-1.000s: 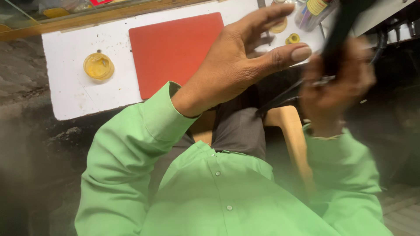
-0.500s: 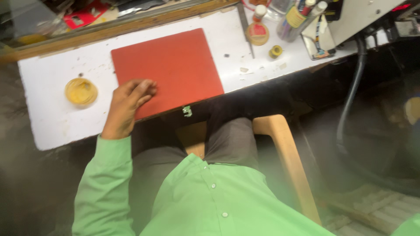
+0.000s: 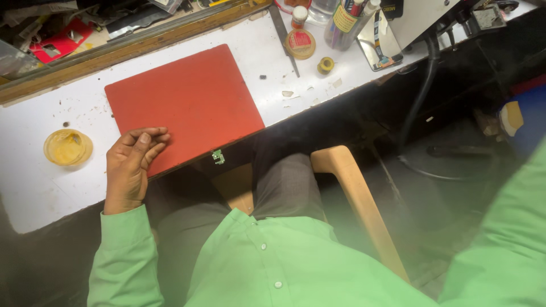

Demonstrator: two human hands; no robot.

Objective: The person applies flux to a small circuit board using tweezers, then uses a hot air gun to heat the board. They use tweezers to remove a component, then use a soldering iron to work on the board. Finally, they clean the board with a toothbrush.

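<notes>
My left hand (image 3: 131,167) rests on the near left corner of a red mat (image 3: 185,105) that lies on a white worktop (image 3: 51,187). Its fingers are loosely curled and hold nothing. My right hand is out of view; only its green sleeve (image 3: 506,239) shows at the right edge. A small green part (image 3: 217,156) sits at the mat's near edge, right of my left hand. A round yellow dish (image 3: 68,146) stands on the worktop left of the hand.
At the back right stand a round tin (image 3: 300,44), a small yellow roll (image 3: 325,65), a cup of pens (image 3: 347,20) and a grey box (image 3: 421,17) with a black cable (image 3: 418,102). A wooden chair arm (image 3: 358,199) runs beside my lap.
My left hand came down from in front of the camera onto the mat's near left corner, fingers curling in. My right hand, earlier raised with a dark object, left the view.
</notes>
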